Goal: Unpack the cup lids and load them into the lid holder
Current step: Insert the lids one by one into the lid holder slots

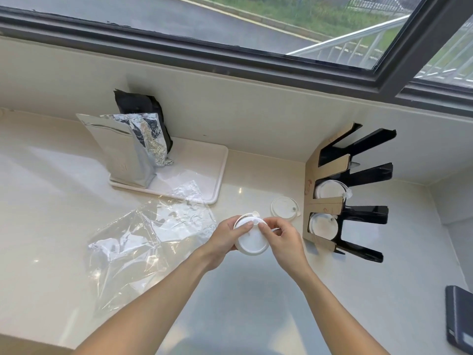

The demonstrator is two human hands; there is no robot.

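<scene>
Left hand (223,239), right hand (280,239), lid stack (249,243) in both grips

A pale, glossy table (64,226) fills the frame below a window wall. In the upper middle a white tray (204,172) lies on it. A crumpled clear plastic bag (143,242) lies left of centre, one edge overlapping the tray. A single white lid (284,208) lies flat right of centre, just beside the lid holder (330,203) standing at the right. A dark flat object (459,319) sits at the lower right edge.
</scene>
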